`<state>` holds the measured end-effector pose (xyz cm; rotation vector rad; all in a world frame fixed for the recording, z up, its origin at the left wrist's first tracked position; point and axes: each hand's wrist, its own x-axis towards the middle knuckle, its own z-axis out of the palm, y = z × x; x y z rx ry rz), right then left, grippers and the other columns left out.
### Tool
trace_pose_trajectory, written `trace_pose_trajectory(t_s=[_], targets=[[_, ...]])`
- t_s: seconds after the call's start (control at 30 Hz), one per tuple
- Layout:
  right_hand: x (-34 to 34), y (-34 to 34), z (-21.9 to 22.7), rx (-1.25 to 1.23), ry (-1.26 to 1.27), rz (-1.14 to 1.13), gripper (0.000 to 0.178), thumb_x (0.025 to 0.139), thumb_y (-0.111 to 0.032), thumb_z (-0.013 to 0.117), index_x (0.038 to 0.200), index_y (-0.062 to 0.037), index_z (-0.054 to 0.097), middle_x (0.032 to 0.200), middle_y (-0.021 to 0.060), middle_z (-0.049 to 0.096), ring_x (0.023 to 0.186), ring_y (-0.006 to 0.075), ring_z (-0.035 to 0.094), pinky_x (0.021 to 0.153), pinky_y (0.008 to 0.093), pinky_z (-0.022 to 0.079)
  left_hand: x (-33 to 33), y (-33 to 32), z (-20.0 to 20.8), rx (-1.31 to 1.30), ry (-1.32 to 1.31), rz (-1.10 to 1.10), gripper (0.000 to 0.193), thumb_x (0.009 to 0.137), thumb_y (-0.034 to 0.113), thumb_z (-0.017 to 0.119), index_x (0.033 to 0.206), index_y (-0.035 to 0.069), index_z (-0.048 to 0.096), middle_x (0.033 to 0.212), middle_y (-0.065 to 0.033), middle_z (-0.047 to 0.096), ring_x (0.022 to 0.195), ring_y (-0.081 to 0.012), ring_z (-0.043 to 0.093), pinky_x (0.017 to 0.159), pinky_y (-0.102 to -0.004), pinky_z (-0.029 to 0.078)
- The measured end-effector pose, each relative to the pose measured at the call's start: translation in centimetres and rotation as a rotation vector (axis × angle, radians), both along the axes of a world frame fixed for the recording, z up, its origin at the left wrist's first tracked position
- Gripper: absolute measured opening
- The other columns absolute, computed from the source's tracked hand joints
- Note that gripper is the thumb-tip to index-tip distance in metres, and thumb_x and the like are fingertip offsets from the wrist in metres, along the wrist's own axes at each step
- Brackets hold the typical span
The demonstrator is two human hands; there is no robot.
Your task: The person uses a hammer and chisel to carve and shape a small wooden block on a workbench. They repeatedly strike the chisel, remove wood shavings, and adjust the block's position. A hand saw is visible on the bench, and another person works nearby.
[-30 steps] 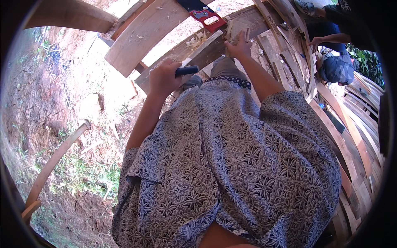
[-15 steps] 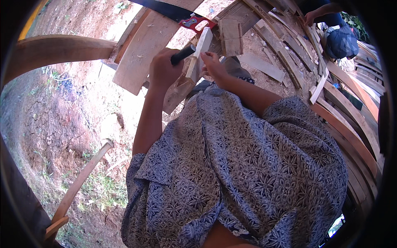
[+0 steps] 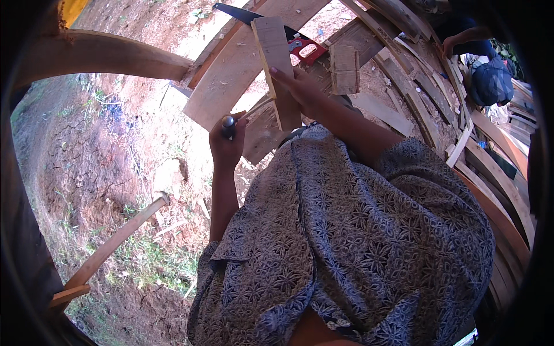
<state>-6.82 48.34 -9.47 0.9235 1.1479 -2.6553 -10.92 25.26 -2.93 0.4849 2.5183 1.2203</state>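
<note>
My right hand point(image 3: 300, 91) is closed around the edge of a short flat wooden board point(image 3: 272, 46), which is tilted up with its broad face showing. In my left hand point(image 3: 227, 144), lower and to the left, is a black-handled tool point(image 3: 228, 125). Its handle end points up, and its working end is hidden, so I cannot tell its kind. The two hands are apart. Behind the board lies a handsaw point(image 3: 309, 52) with a red handle and a dark blade, partly covered by it. A squarish wood block point(image 3: 344, 70) sits right of the saw handle.
A wide plank point(image 3: 216, 78) runs under the saw. Many loose boards point(image 3: 404, 86) and wood chips lie at the right. A co-worker in a cap point(image 3: 491, 83) reaches in at the upper right. A curved beam point(image 3: 109, 55) and a wooden post point(image 3: 118, 245) stand at the left.
The board has been raised and turned from its narrow edge to its broad face, with my right hand now gripping it. My left hand has drawn down away from it, tilting the tool handle.
</note>
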Motion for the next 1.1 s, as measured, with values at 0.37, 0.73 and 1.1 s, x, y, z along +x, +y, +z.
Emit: trace_pose_trajectory(t_s=[0.37,0.73,1.1], targets=[[-4.6,-2.2,-2.0,0.842,0.199,-0.075,0.051,0.089,-0.049,0.081,0.101,0.0005,0.073,0.083,0.0131,0.072,0.078,0.0202,0.072,0.070,0.0373,0.055,3.6,3.6,0.8,-0.261,0.197,0.008,0.016,0.084,0.013,0.077,0.093,0.006,0.066,0.077,-0.0157,0.071,0.073,-0.0313,0.075,0.067,-0.0402,0.056],[-0.8,2.0,2.1,0.224,0.043,0.175,0.074,0.100,-0.070,0.055,0.131,-0.0027,0.062,0.110,0.0070,0.065,0.095,0.0131,0.064,0.078,0.0322,0.055,-0.2,-1.1,-0.1,0.162,-0.194,-0.058,0.017,0.101,0.016,0.071,0.107,0.001,0.074,0.080,-0.0046,0.074,0.073,-0.0119,0.070,0.065,-0.0286,0.055],[-0.7,0.2,9.6,0.175,0.056,0.334,0.088,0.100,-0.080,0.041,0.128,0.0005,0.061,0.103,0.0113,0.065,0.092,0.0168,0.063,0.087,0.0327,0.052,0.7,-0.5,-4.5,0.754,-0.819,-0.010,0.026,0.105,0.020,0.064,0.120,-0.001,0.065,0.084,-0.0076,0.066,0.070,-0.0137,0.061,0.064,-0.0296,0.047]])
